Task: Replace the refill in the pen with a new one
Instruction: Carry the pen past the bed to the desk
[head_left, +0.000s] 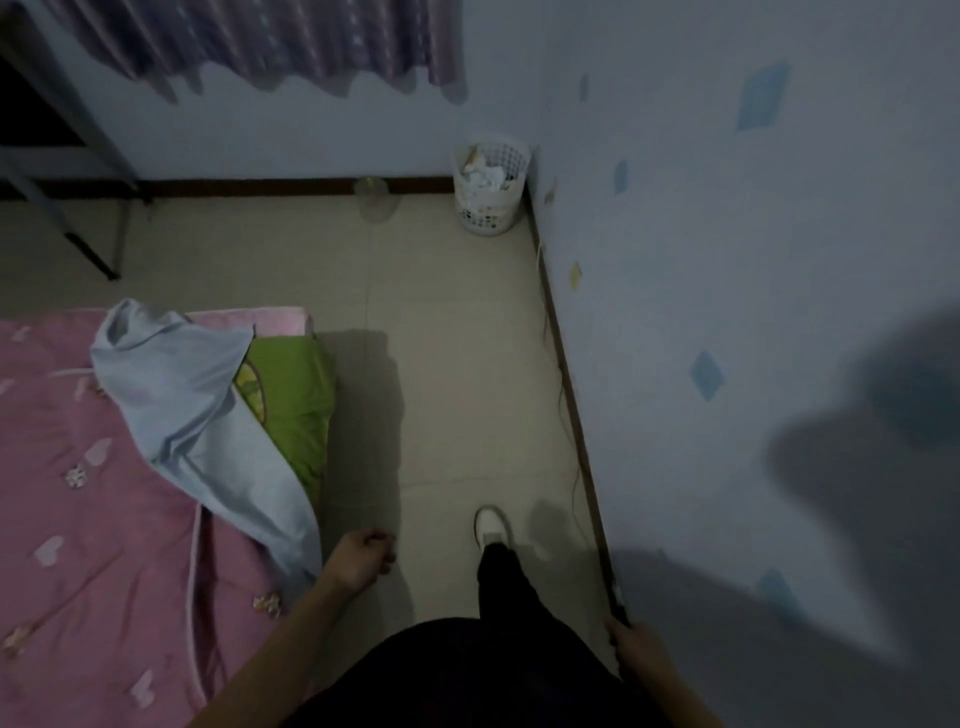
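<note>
No pen or refill shows clearly in this dim head view. My left hand (363, 556) hangs beside the bed's corner with its fingers curled in, and nothing is visible in it. My right hand (636, 649) is low at the right, close to the wall. A thin dark shape runs up from its fingers along the baseboard line, and I cannot tell whether it is a held object or the baseboard itself. One foot in a white shoe (491, 526) is stepped forward on the tiled floor.
A white perforated waste basket (491, 208) with crumpled paper stands in the far corner. A bed with a pink cover (78, 519), a pale blue cloth (192, 415) and a green pillow (296, 395) fills the left. A clear bottle (373, 200) stands by the far wall, and desk legs (88, 249) are at far left.
</note>
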